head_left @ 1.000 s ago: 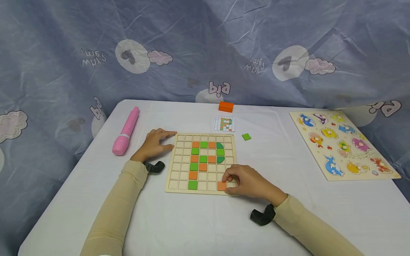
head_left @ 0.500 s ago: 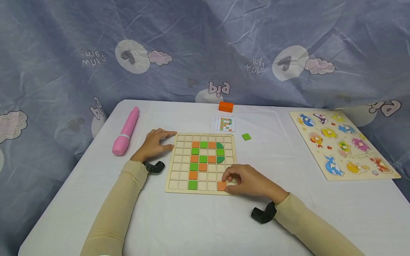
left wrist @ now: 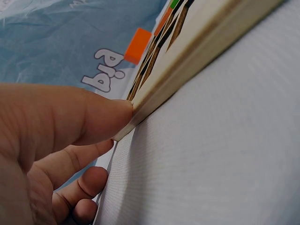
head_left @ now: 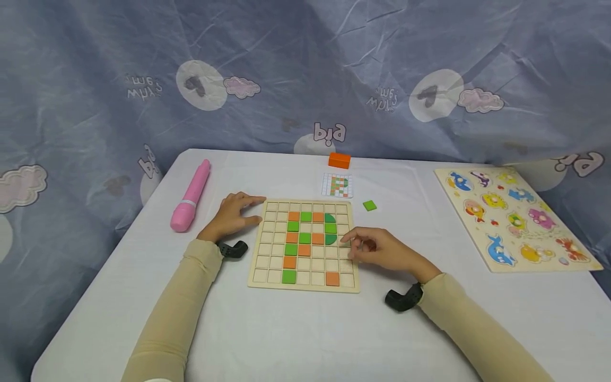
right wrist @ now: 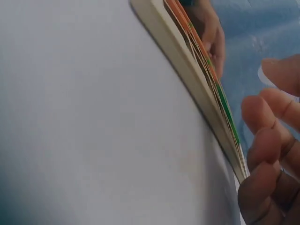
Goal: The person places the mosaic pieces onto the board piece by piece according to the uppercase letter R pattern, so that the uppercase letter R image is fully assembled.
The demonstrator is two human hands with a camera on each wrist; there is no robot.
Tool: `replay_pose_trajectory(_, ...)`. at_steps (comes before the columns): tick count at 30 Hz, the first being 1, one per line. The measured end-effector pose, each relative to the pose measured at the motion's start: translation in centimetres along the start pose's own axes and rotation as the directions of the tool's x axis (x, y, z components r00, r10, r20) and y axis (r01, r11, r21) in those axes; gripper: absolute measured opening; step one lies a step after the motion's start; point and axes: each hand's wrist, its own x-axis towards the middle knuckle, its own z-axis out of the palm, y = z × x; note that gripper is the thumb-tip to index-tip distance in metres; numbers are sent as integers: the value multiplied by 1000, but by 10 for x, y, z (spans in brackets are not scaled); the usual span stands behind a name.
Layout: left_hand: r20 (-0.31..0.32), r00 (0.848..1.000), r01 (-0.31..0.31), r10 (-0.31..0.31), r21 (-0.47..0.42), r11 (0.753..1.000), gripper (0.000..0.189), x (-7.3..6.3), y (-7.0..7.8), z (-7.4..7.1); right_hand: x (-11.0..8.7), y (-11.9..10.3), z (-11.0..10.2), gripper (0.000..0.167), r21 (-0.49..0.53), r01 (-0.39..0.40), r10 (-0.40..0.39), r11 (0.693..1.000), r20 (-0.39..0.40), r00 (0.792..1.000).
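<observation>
A wooden grid board (head_left: 317,263) lies on the white table, holding several orange and green square tiles and two dark green rounded ones. One orange tile (head_left: 332,278) sits in its bottom row toward the right. My left hand (head_left: 231,215) rests at the board's upper left edge; in the left wrist view the thumb (left wrist: 108,117) touches the board's side. Over the right edge of the board hovers my right hand (head_left: 382,248), fingers loosely bent and nothing seen between them. A loose green tile (head_left: 369,205) lies beyond it, off the board.
A small printed pattern card (head_left: 337,185) lies behind the board, with an orange block (head_left: 339,160) farther back. To the left is a pink microphone-shaped object (head_left: 191,196). A sea-animal puzzle board (head_left: 515,220) lies at the right. Patterned cloth (head_left: 305,69) hangs behind the table.
My right hand has let go of the orange tile in the bottom row and moved up and slightly right. The left hand stays at the board's edge.
</observation>
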Motion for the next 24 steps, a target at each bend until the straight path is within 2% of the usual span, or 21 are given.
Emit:
replay_pose_trajectory(6, -3, 1000, -2, 3, 6, 1000, 58, 0, 0, 0, 7, 13, -32, 30, -39, -82, 78, 996, -83, 993)
replay_pose_trajectory(15, -6, 1000, 9, -9, 6, 1000, 58, 0, 0, 1, 21, 33, -69, 33, -55, -217, 203, 975, -187, 961)
replay_pose_trajectory(24, -4, 1000, 17, -17, 6, 1000, 58, -1, 2, 1, 32, 45, -90, 42, -27, -348, 336, 937, -197, 921)
